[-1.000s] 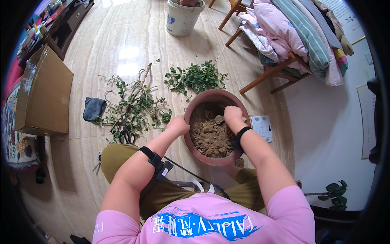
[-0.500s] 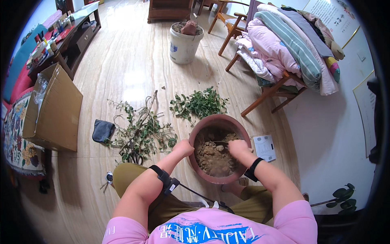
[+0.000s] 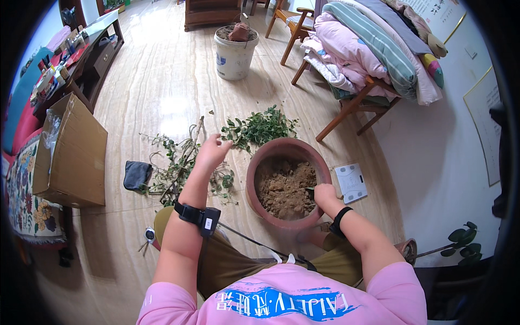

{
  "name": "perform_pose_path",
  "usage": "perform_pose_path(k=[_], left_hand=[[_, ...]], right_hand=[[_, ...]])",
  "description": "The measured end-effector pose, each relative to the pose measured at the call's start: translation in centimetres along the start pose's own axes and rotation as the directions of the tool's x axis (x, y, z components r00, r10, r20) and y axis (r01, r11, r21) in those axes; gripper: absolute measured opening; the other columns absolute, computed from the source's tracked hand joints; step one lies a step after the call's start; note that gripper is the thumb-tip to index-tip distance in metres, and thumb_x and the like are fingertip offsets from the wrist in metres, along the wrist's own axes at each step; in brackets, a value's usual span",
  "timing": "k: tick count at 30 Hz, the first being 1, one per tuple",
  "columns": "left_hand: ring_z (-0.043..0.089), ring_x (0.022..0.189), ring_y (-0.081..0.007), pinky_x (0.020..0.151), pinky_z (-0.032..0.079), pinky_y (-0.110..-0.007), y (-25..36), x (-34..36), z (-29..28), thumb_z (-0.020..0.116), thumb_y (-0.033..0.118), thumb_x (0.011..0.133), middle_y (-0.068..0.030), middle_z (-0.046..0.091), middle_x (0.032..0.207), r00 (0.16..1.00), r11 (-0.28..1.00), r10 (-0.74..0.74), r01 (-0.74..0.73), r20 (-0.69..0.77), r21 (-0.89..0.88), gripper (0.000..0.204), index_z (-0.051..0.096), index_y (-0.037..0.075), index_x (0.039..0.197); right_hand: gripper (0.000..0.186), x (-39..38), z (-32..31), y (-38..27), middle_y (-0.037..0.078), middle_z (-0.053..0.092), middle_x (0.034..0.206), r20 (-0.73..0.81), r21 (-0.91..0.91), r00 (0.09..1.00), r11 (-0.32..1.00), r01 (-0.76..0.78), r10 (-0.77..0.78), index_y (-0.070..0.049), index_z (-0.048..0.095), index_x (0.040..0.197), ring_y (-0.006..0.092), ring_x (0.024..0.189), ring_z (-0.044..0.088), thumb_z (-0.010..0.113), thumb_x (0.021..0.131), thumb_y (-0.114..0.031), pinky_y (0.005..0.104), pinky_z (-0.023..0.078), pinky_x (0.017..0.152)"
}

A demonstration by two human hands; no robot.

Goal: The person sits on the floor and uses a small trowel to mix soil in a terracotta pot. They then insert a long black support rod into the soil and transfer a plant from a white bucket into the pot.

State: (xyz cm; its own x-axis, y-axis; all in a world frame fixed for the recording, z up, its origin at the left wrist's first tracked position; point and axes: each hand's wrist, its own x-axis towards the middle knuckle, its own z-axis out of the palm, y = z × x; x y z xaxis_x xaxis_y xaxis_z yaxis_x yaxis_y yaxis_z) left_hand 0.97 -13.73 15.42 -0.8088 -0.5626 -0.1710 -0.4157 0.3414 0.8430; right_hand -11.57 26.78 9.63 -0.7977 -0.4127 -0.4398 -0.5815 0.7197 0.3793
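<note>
A terracotta-coloured round pot [image 3: 253, 179] holds loose brown soil [image 3: 281, 184] in front of me. My right hand [image 3: 326, 196] is closed on a small digging tool [image 3: 310, 189] at the pot's right side, its blade partly in view over the soil. My left hand [image 3: 215, 145] is raised beyond the pot's left, fingers apart and holding nothing, above cut leafy branches [image 3: 184, 160] on the floor. A denser pile of green cuttings [image 3: 262, 124] lies just behind the pot. A dark grey cloth [image 3: 137, 175] lies further left; a white flat scale [image 3: 351, 183] sits right of the pot.
A cardboard box [image 3: 76, 157] stands left, below a cluttered low cabinet [image 3: 103, 62]. A white bucket of soil [image 3: 232, 59] stands ahead. A wooden chair [image 3: 341, 114] piled with bedding [image 3: 374, 65] is at right, by the wall. A small potted plant [image 3: 460, 244] is at lower right.
My left hand has let go of the pot's rim and moved forward and left, its fingers opening. My right hand has shifted right and down toward the rim, still gripping the tool.
</note>
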Motion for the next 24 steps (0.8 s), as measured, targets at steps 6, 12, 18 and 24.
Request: perform_pose_path(k=[6,12,18,24], left_hand=[[0.066,0.105,-0.0327,0.089,0.051,-0.038,-2.5,0.0,-3.8,0.067,0.044,0.085,-0.0254,0.063,0.122,0.992,0.999,-0.039,0.035,-0.118,-0.035,0.073,0.047,-0.003,0.137],[0.068,0.083,-0.0321,0.076,0.053,-0.040,-2.5,-0.3,-4.2,0.066,0.046,0.084,-0.0231,0.068,0.097,0.968,0.986,0.064,-0.025,-0.242,0.162,0.053,0.065,-0.002,0.107],[0.065,0.068,-0.0343,0.065,0.050,-0.044,-1.7,-1.2,-2.6,0.066,0.046,0.083,-0.0183,0.066,0.069,0.993,0.968,0.041,-0.013,-0.106,0.249,0.047,0.065,0.001,0.072],[0.067,0.093,-0.0354,0.083,0.052,-0.043,-4.2,-1.7,4.0,0.063,0.051,0.085,-0.0209,0.070,0.096,0.990,0.960,-0.009,-0.031,0.143,0.278,0.057,0.065,-0.001,0.109]], right_hand=[[0.030,-1.2,-3.8,0.5,0.013,0.071,0.104,0.017,0.062,0.998,0.996,-0.065,0.064,-0.012,0.074,0.105,0.0282,0.097,0.068,0.063,0.087,-0.034,0.0418,0.054,0.085],[0.039,-4.3,-8.0,2.2,0.020,0.070,0.103,-0.212,0.465,0.966,0.884,-0.035,0.150,-0.013,0.071,0.114,0.0345,0.099,0.066,0.064,0.086,-0.040,0.0445,0.052,0.088],[0.048,-4.5,-5.9,4.8,0.023,0.066,0.113,-0.188,0.797,0.877,0.591,-0.126,0.441,-0.006,0.067,0.119,0.0370,0.110,0.061,0.064,0.085,-0.040,0.0431,0.048,0.095],[0.084,-6.1,2.1,4.5,0.028,0.040,0.143,-0.111,0.835,0.613,0.408,-0.369,0.782,0.000,0.029,0.148,0.0432,0.130,0.042,0.065,0.086,-0.043,0.0476,0.032,0.111]])
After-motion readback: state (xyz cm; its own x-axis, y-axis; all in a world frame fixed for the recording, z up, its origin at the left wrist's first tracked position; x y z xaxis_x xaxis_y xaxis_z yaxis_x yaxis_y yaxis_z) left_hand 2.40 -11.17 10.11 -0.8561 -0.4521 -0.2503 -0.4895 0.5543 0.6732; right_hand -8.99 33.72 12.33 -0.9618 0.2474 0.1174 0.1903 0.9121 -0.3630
